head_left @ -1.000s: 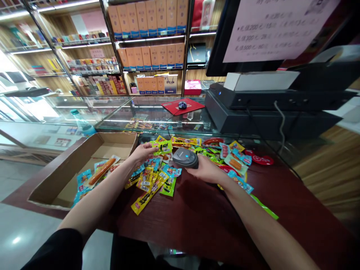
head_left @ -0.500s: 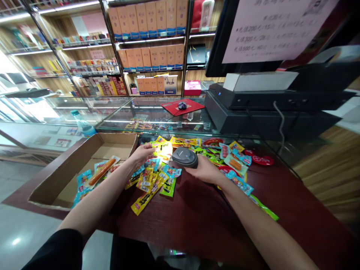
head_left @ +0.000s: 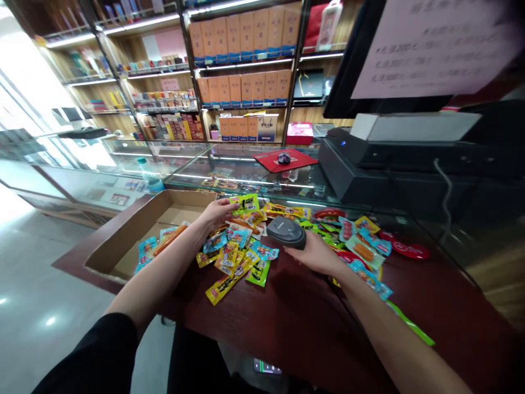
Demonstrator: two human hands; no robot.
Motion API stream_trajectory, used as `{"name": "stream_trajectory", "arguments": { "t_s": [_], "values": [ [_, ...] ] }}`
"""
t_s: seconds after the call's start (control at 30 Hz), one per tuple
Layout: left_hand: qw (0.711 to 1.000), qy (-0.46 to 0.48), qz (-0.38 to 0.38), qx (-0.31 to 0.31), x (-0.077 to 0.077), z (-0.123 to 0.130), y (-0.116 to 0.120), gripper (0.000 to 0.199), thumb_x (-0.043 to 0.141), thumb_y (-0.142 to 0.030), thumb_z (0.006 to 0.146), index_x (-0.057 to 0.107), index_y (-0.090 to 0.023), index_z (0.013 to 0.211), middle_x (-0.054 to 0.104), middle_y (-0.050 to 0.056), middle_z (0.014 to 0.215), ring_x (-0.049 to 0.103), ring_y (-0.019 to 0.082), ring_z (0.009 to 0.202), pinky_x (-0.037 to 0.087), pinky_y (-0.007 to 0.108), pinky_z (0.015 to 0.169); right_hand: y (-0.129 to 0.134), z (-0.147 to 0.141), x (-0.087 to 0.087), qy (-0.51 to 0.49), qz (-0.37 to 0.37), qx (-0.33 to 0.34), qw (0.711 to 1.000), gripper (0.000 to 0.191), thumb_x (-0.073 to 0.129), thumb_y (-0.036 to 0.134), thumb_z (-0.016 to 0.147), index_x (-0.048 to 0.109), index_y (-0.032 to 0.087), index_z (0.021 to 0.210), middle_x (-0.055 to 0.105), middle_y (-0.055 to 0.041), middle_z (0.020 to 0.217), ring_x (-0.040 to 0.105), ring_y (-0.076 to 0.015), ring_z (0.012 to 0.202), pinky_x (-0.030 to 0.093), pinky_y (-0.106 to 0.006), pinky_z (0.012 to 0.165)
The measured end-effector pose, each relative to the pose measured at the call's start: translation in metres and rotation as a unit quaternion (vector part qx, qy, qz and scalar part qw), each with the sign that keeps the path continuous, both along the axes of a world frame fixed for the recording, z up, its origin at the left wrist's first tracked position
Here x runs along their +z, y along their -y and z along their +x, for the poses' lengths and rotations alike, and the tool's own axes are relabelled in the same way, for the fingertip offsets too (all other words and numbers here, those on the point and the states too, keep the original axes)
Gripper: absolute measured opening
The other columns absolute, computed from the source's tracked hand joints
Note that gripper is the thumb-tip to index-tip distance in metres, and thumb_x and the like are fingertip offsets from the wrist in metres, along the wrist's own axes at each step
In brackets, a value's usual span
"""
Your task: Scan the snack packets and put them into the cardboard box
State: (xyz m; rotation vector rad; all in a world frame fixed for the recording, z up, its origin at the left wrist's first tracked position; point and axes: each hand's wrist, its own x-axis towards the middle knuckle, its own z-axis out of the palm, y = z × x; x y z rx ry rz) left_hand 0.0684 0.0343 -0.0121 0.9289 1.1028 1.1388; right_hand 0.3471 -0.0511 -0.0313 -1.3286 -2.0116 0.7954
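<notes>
My left hand (head_left: 217,213) is pinching a yellow-green snack packet (head_left: 245,203) at its fingertips, above a heap of bright snack packets (head_left: 233,251). My right hand (head_left: 314,253) is shut around a grey handheld barcode scanner (head_left: 286,232), whose head faces the packet from a short gap. Both hands are over the heap. More packets lie scattered to the right, and part of the heap is hidden under my hands.
A cardboard box (head_left: 141,230) with several packets inside stands to the left on the dark red counter (head_left: 311,317). Behind are a glass display case (head_left: 241,175), a red mouse pad (head_left: 279,160) with a mouse, and a black till printer (head_left: 394,164). Stocked shelves rise beyond.
The yellow-green packet has risen slightly in my left fingers, and the glare on it has gone. The view has swung, so everything sits further right in the frame.
</notes>
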Motion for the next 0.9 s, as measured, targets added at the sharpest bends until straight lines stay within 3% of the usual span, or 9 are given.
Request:
{"name": "stream_trajectory", "arguments": {
  "t_s": [0.1,0.2,0.33,0.43,0.57,0.67,0.73,0.83,0.9],
  "values": [
    [0.998,-0.016,0.044,0.031,0.019,-0.037,0.009,0.033,0.087,-0.019,0.056,0.067,-0.01,0.081,0.068,0.004,0.078,0.062,0.011,0.064,0.057,0.029,0.07,0.001,-0.004,0.002,0.0,0.001,0.018,1.0,0.041,0.064,0.031,0.076,0.067,0.017,0.114,0.074,-0.0064,0.106,0.068,-0.0281,0.098,0.053,-0.038,0.085],
    [0.991,-0.06,0.077,0.089,0.03,-0.093,0.03,0.037,0.088,-0.025,0.054,0.067,-0.01,0.082,0.07,0.008,0.086,0.065,0.015,0.072,0.056,0.028,0.068,0.001,-0.006,0.0,0.018,-0.016,0.02,1.0,0.039,0.064,0.035,0.076,0.068,0.015,0.109,0.075,-0.0062,0.081,0.07,-0.0271,0.08,0.055,-0.035,0.07],
    [0.964,-0.156,0.114,0.181,0.033,-0.161,0.065,0.046,0.087,-0.036,0.054,0.07,-0.012,0.09,0.07,0.008,0.088,0.065,0.014,0.073,0.053,0.024,0.064,-0.003,-0.005,-0.006,0.033,-0.035,0.005,0.999,0.031,0.064,0.036,0.074,0.068,0.015,0.097,0.068,-0.0026,0.058,0.064,-0.0222,0.055,0.05,-0.031,0.054],
    [0.94,-0.224,0.121,0.225,0.033,-0.179,0.076,0.05,0.085,-0.044,0.055,0.072,-0.013,0.092,0.069,0.005,0.082,0.061,0.011,0.064,0.051,0.022,0.059,-0.005,-0.004,-0.01,0.033,-0.041,0.006,0.999,0.026,0.063,0.037,0.074,0.067,0.016,0.089,0.065,-0.0012,0.053,0.061,-0.0203,0.049,0.046,-0.029,0.049],
    [0.944,-0.245,0.129,0.179,0.028,-0.15,0.062,0.05,0.085,-0.047,0.052,0.072,-0.013,0.086,0.069,0.004,0.082,0.061,0.012,0.068,0.053,0.024,0.06,-0.006,0.001,-0.01,0.022,-0.034,-0.004,0.999,0.03,0.064,0.039,0.074,0.069,0.016,0.092,0.067,-0.002,0.056,0.061,-0.0197,0.049,0.048,-0.03,0.05],
    [0.95,-0.256,0.135,0.119,0.012,-0.102,0.04,0.048,0.083,-0.048,0.054,0.071,-0.013,0.085,0.069,0.005,0.08,0.062,0.015,0.069,0.053,0.025,0.06,-0.006,0.005,-0.005,0.022,-0.031,-0.014,0.999,0.03,0.064,0.037,0.075,0.071,0.016,0.094,0.067,-0.0025,0.056,0.063,-0.0203,0.051,0.05,-0.03,0.053],
    [0.947,-0.28,0.141,0.062,-0.003,-0.066,0.025,0.045,0.081,-0.049,0.058,0.071,-0.014,0.085,0.071,0.005,0.078,0.063,0.015,0.067,0.052,0.026,0.06,-0.007,0.008,0.0,0.007,-0.005,-0.012,1.0,0.031,0.064,0.034,0.075,0.072,0.017,0.099,0.071,-0.004,0.066,0.068,-0.0227,0.064,0.053,-0.031,0.063],
    [0.914,-0.366,0.178,-0.008,-0.022,-0.015,0.004,0.038,0.076,-0.048,0.065,0.071,-0.016,0.084,0.072,0.005,0.077,0.065,0.017,0.068,0.051,0.027,0.064,-0.008,0.014,0.005,-0.013,0.027,-0.004,1.0,0.036,0.064,0.031,0.074,0.071,0.018,0.107,0.075,-0.0047,0.085,0.069,-0.0248,0.085,0.053,-0.033,0.077],
    [0.859,-0.458,0.227,-0.041,-0.029,0.012,-0.008,0.031,0.072,-0.044,0.071,0.072,-0.017,0.086,0.073,0.006,0.084,0.067,0.02,0.078,0.051,0.029,0.072,-0.008,0.018,0.008,-0.01,0.015,-0.013,1.0,0.035,0.064,0.03,0.075,0.07,0.017,0.106,0.073,-0.0038,0.078,0.068,-0.0233,0.078,0.053,-0.033,0.074]
  ]
}}
